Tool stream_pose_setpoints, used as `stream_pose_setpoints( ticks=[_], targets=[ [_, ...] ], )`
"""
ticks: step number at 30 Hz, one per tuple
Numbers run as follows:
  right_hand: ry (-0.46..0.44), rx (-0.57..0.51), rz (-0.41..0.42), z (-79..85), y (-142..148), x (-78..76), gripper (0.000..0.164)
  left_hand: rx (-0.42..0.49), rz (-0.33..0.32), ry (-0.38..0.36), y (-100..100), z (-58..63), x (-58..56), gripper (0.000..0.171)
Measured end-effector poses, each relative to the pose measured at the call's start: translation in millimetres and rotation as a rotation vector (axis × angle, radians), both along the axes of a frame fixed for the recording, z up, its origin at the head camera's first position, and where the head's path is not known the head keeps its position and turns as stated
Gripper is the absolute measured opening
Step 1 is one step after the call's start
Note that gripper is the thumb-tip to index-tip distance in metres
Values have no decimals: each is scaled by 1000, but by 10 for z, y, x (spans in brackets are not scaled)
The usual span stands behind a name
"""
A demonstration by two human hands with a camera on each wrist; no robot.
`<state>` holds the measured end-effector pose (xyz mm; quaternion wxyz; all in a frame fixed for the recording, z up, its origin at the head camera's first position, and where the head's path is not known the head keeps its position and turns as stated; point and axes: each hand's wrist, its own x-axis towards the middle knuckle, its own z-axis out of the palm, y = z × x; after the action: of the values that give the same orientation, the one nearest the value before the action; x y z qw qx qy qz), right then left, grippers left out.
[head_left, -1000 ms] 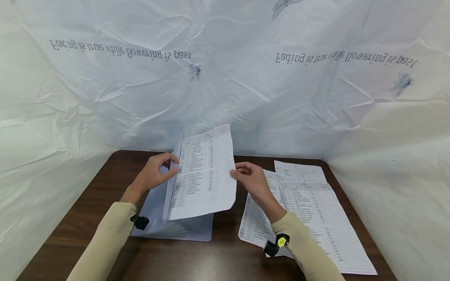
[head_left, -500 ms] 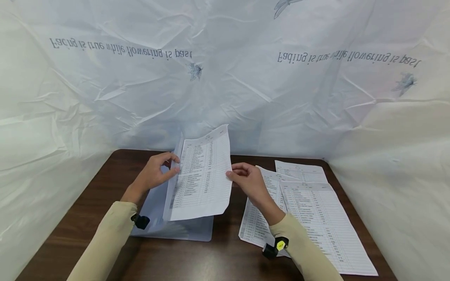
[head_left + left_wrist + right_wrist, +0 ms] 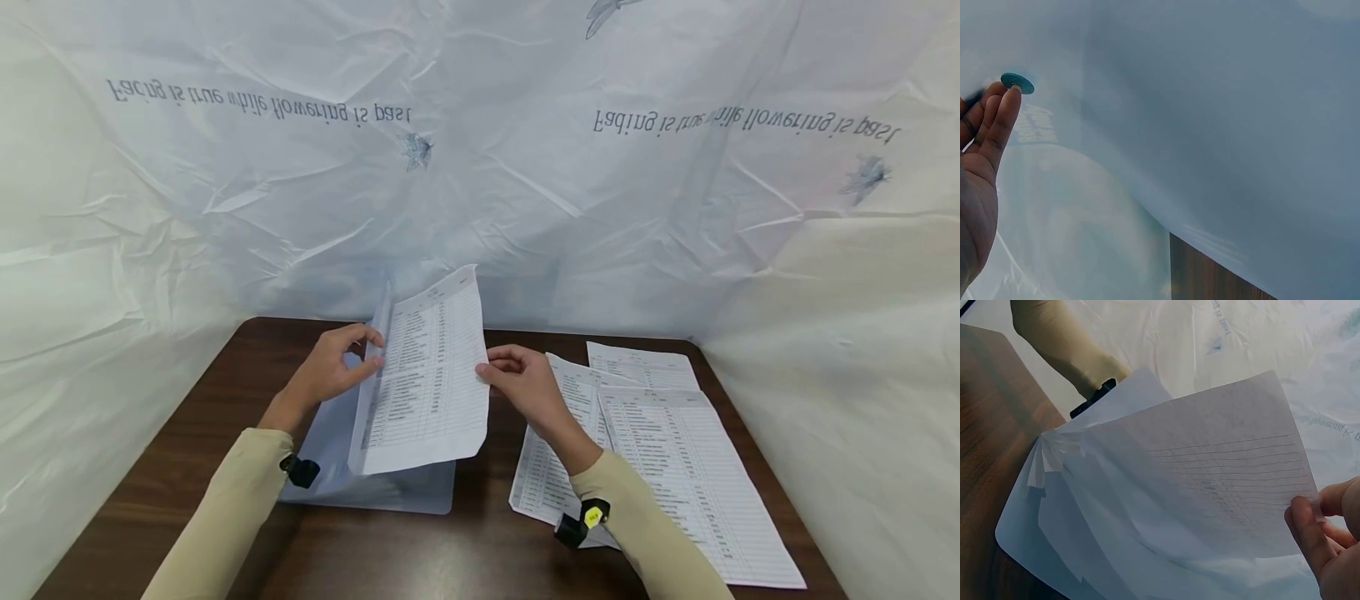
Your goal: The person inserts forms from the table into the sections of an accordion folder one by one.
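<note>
A printed sheet of paper [image 3: 431, 379] stands raised and tilted over a translucent blue plastic folder [image 3: 412, 492] on the table. Its left edge lies in or against a clear sleeve of the folder; which of the two, I cannot tell. My right hand [image 3: 528, 383] pinches the sheet's right edge between thumb and fingers. My left hand [image 3: 330, 362] holds the raised plastic edge on the left. In the left wrist view a round teal button [image 3: 1017, 83] shows at those fingertips. From the right wrist, the sheet's back [image 3: 1229, 444] and several fanned folder pages [image 3: 1079, 531] are visible.
Several printed sheets [image 3: 675, 467] lie overlapping on the right side of the dark wooden table [image 3: 360, 554]. White printed plastic sheeting [image 3: 495, 183] hangs behind the table and along both sides.
My right hand has moved slightly left, bringing the sheet's right edge closer to the folder's sleeve. The left hand has stayed in place on the plastic edge.
</note>
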<state>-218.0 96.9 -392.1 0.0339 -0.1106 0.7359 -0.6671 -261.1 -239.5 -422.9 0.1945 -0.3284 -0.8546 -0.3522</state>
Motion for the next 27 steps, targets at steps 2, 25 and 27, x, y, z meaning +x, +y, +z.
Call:
stream_pose_setpoints(
  ticks=[2, 25, 27],
  targets=[
    [0, -15, 19, -10, -24, -24, 28, 7, -3, 2, 4, -1, 3, 20],
    [-23, -4, 94, 30, -115, -94, 28, 11, 8, -16, 14, 26, 20, 21],
    [-31, 2, 103, 33, -131, -112, 28, 11, 9, -16, 16, 27, 26, 21]
  ],
)
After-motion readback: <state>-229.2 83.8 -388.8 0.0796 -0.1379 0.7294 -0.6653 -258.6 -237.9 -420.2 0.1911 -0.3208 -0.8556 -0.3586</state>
